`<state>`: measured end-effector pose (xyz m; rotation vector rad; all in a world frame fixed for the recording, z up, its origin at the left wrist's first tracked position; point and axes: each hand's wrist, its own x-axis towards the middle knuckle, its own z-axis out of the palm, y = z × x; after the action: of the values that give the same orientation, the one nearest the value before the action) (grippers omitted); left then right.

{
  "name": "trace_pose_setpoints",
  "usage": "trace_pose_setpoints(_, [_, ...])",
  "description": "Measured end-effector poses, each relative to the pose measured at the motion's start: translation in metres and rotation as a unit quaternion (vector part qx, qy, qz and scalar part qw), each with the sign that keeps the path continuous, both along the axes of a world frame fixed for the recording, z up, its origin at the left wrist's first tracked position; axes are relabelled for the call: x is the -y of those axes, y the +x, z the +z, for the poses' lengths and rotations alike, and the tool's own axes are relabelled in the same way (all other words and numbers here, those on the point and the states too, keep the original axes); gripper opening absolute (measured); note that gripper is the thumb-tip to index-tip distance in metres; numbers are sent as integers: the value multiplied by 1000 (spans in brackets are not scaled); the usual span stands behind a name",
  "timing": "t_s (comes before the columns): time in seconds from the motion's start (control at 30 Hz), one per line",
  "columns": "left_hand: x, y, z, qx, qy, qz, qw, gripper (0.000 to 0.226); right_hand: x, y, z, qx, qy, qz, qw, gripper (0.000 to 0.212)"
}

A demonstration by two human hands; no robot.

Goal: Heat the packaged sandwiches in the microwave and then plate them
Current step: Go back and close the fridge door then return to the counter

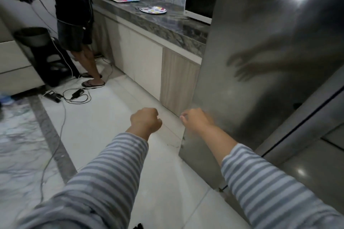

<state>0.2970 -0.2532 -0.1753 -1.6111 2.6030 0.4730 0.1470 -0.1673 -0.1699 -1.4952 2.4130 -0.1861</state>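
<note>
The fridge (270, 42), a tall steel slab, fills the space to the right of and beyond the fingers; its long axis runs straight up, and its near vertical edge stands just past the right hand (195, 120). That edge is what the coming move likely turns on: I judge the sandwiches to be inside, since none shows anywhere in view, so the door must be pulled open first.

The counter (167, 24) runs away to the upper left of the fingers, well apart from both hands. At its fridge end sits the microwave (200, 3), door closed, far ahead of the right hand and slightly to its right. The plate (153, 10) lies just left of the microwave, bare of food.

A second person (74, 14) stands at the far end of the counter, well beyond the left hand (146, 121).

The right hand is the nearer one to the fridge, right at its edge; motion blur hides whether its fingers are curled round the edge or merely close to it, so I cannot tell its state. The left hand hangs over the floor just left of the right, fingers clenched in a fist, holding nothing.
</note>
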Motion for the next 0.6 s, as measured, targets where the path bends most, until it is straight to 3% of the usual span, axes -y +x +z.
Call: trace_pose_setpoints(0.6, [272, 22, -4, -10, -3, 36, 999, 40, 286, 23, -12, 5, -5, 33, 999, 36])
